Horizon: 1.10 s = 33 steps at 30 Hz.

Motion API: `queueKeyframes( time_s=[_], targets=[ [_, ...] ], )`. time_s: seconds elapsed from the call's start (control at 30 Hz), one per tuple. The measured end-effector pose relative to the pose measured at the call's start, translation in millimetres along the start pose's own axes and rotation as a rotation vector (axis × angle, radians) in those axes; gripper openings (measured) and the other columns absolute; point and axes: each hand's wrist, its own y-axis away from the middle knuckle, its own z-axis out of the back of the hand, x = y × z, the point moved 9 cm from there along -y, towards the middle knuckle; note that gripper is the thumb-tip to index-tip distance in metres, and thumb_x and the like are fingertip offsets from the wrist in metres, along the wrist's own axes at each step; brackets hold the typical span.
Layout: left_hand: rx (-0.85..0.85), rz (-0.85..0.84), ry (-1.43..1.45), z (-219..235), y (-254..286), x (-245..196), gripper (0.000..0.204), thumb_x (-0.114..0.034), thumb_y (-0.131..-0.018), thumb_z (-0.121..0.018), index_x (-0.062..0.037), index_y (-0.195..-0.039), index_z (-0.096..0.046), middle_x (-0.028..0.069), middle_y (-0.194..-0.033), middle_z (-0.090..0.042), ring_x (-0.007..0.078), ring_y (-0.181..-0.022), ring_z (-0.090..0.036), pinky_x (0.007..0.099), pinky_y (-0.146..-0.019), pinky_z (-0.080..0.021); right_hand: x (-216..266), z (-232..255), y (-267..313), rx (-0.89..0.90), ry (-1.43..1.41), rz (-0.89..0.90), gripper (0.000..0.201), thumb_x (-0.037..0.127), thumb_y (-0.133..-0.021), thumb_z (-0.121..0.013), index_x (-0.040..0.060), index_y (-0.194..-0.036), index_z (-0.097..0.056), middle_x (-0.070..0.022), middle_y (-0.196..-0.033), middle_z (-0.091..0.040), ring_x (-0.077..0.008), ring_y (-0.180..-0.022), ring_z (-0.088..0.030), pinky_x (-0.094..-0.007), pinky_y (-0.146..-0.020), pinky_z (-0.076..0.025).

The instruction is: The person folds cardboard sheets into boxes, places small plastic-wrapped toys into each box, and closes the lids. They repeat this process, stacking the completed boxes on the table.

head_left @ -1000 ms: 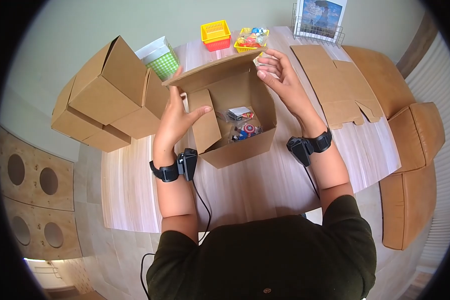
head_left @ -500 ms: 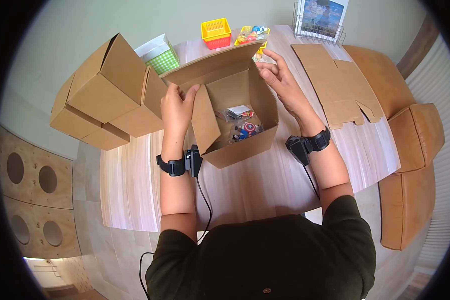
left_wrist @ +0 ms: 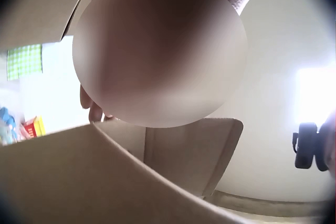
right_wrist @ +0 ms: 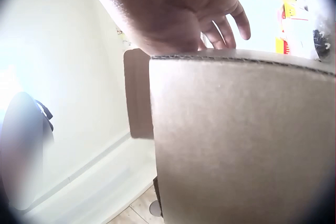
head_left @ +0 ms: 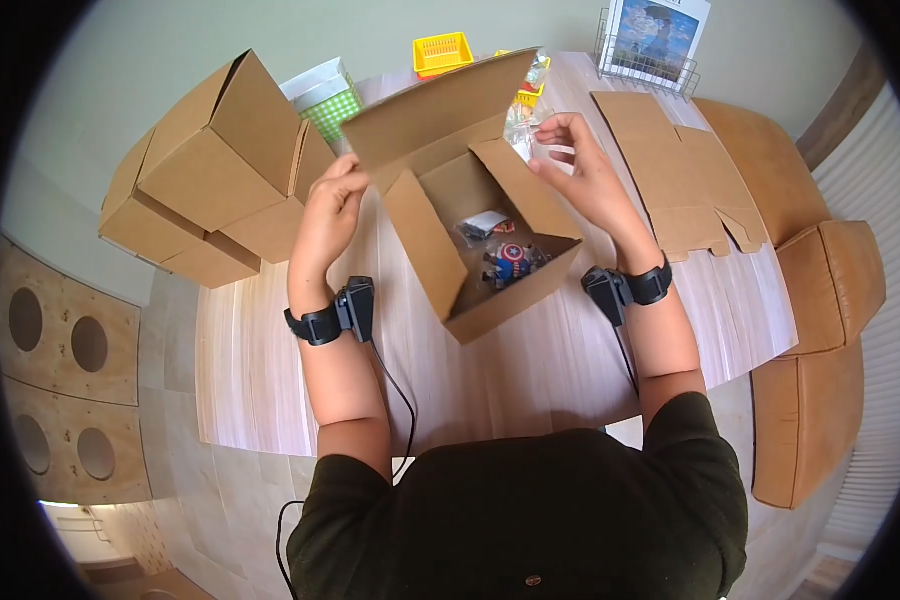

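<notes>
A brown cardboard box (head_left: 510, 312) sits on the table between the two hands, its lid (head_left: 445, 110) raised at the back. The left flap (head_left: 425, 245) and the right flap (head_left: 530, 190) lean inward over the opening. Inside lie a clear-bagged toy figure (head_left: 515, 262) with a round red, white and blue shield and a second small packet (head_left: 483, 225). The left hand (head_left: 328, 215) is at the lid's left edge, its fingers loosely bent and blurred. Beside the box's right rear corner, the right hand (head_left: 588, 182) has relaxed, spread fingers; in the right wrist view they extend past a cardboard edge.
Stacked cardboard boxes (head_left: 210, 180) stand at left, next to a green-checked box (head_left: 332, 112). Behind are a yellow basket (head_left: 442, 50) and clear-bagged items (head_left: 522, 130). Flattened cardboard (head_left: 675, 180) lies at right, near a wire rack (head_left: 650, 72) and a brown sofa (head_left: 820, 290).
The box has shifted right and turned, and its lid stands higher. Its right flap now leans inward. The left hand has moved left off the left flap; the right hand has moved slightly right.
</notes>
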Motion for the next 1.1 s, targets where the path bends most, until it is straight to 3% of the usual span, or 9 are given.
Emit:
queueKeyframes(
  time_s=[0.17,0.27,0.37,0.47,0.57,0.67,0.87,0.97,1.1],
  targets=[
    [0.301,0.198,-0.244,-25.3,5.1,-5.7,0.039,0.011,-0.077,-0.047,0.0028,-0.113,-0.06,0.0223,-0.121,-0.059,0.0415,-0.113,-0.054,0.0412,-0.096,-0.044,20.7,23.4,-2.7,-0.029,-0.069,0.067,0.041,0.014,-0.087,-0.069,0.0084,-0.124,-0.051,-0.0068,-0.119,-0.059,-0.0182,-0.115,-0.054,-0.0352,-0.098,-0.044],
    [0.169,-0.04,0.08,-16.1,11.6,-24.8,0.043,0.006,-0.079,-0.052,0.0012,-0.122,-0.056,0.0206,-0.119,-0.061,0.0389,-0.115,-0.055,0.0397,-0.097,-0.043,33.2,21.8,2.7,0.082,-0.008,0.11,0.035,0.014,-0.086,-0.07,0.009,-0.119,-0.057,-0.0062,-0.118,-0.059,-0.0189,-0.114,-0.055,-0.034,-0.098,-0.044],
    [0.147,-0.035,0.268,-4.8,16.7,-31.5,0.045,-0.006,-0.083,-0.062,-0.0034,-0.127,-0.054,0.0143,-0.118,-0.062,0.0281,-0.111,-0.057,0.0356,-0.096,-0.044,32.3,-4.7,11.8,0.401,0.143,0.194,0.025,0.015,-0.087,-0.068,0.0073,-0.11,-0.063,-0.0064,-0.116,-0.06,-0.0209,-0.112,-0.055,-0.033,-0.096,-0.044],
    [0.193,0.313,0.0,-8.7,15.5,-26.9,0.049,-0.004,-0.083,-0.064,-0.0054,-0.13,-0.052,0.0118,-0.126,-0.059,0.0252,-0.121,-0.053,0.035,-0.105,-0.038,32.4,-9.9,10.6,0.468,0.083,0.089,0.015,0.01,-0.088,-0.064,0.0057,-0.103,-0.068,-0.0074,-0.12,-0.059,-0.0215,-0.114,-0.054,-0.0337,-0.096,-0.043],
    [0.257,-0.079,0.177,-25.8,3.6,-48.5,0.046,0.001,-0.081,-0.062,-0.0066,-0.126,-0.057,0.0107,-0.132,-0.056,0.0255,-0.124,-0.051,0.0363,-0.106,-0.037,28.4,-3.7,12.1,0.427,0.026,0.133,0.017,0.011,-0.091,-0.061,0.0063,-0.106,-0.067,-0.0067,-0.118,-0.06,-0.0207,-0.112,-0.055,-0.0328,-0.095,-0.043],
    [0.347,-0.046,0.211,-29.3,6.2,-48.7,0.047,0.006,-0.079,-0.061,-0.0075,-0.123,-0.061,0.0115,-0.139,-0.052,0.0265,-0.13,-0.047,0.0378,-0.108,-0.035,26.4,4.3,13.3,0.461,0.059,0.109,0.02,0.011,-0.091,-0.06,0.0059,-0.109,-0.067,-0.0072,-0.118,-0.06,-0.0213,-0.112,-0.055,-0.0331,-0.095,-0.043],
    [0.457,-0.017,0.12,-13.0,23.8,-57.2,0.051,-0.002,-0.078,-0.065,-0.0095,-0.128,-0.061,0.0147,-0.145,-0.046,0.033,-0.134,-0.043,0.0401,-0.11,-0.034,36.8,19.7,14.6,0.485,-0.26,0.048,0.057,0.03,-0.079,-0.076,0.0078,-0.128,-0.058,-0.0109,-0.137,-0.049,-0.0257,-0.131,-0.043,-0.0382,-0.107,-0.036],
    [0.438,0.083,0.147,-16.6,29.4,-65.6,0.06,-0.021,-0.075,-0.077,-0.0082,-0.131,-0.057,0.0173,-0.147,-0.042,0.0345,-0.135,-0.041,0.0411,-0.11,-0.034,55.1,-0.4,33.8,0.736,-0.118,0.186,0.08,0.036,-0.065,-0.086,0.01,-0.134,-0.053,-0.0114,-0.149,-0.038,-0.0293,-0.139,-0.033,-0.0429,-0.112,-0.03],
    [0.454,0.023,0.033,-30.3,29.9,-82.3,0.086,-0.035,-0.065,-0.085,-0.0094,-0.139,-0.048,0.019,-0.151,-0.035,0.0359,-0.139,-0.033,0.0422,-0.111,-0.032,56.5,-16.3,36.6,0.704,0.127,0.255,0.087,0.029,-0.058,-0.089,0.0103,-0.135,-0.053,-0.0118,-0.154,-0.032,-0.0329,-0.143,-0.027,-0.0462,-0.114,-0.028]
  ],
)
